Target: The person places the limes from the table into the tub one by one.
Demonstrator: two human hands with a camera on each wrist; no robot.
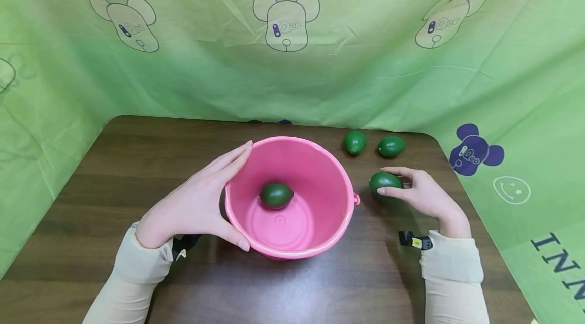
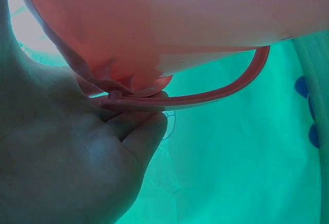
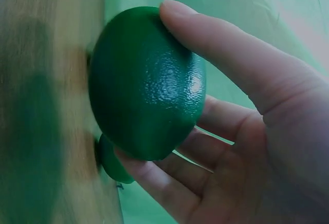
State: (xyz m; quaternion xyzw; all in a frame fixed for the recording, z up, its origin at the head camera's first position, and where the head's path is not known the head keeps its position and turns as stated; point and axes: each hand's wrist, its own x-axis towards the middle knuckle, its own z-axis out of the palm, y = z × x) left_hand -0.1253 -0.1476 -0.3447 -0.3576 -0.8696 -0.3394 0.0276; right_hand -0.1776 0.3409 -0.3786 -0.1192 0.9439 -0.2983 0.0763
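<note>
Left hand (image 1: 194,207) spread flat against the pink bucket (image 1: 320,235) to steady it on the desk (image 1: 114,161), right hand (image 1: 427,194) grasping an avocado (image 1: 384,181) just beside the rim.

The head view looks forward and down from above both hands, taking in the whole table (image 1: 114,171). The left wrist view sits very close beneath the left hand (image 2: 77,162), facing up along the pink bucket (image 2: 169,23) wall and handle. The right wrist view looks past the right hand (image 3: 247,131) at close range onto the avocado (image 3: 146,82); both also show in the head view.
</note>
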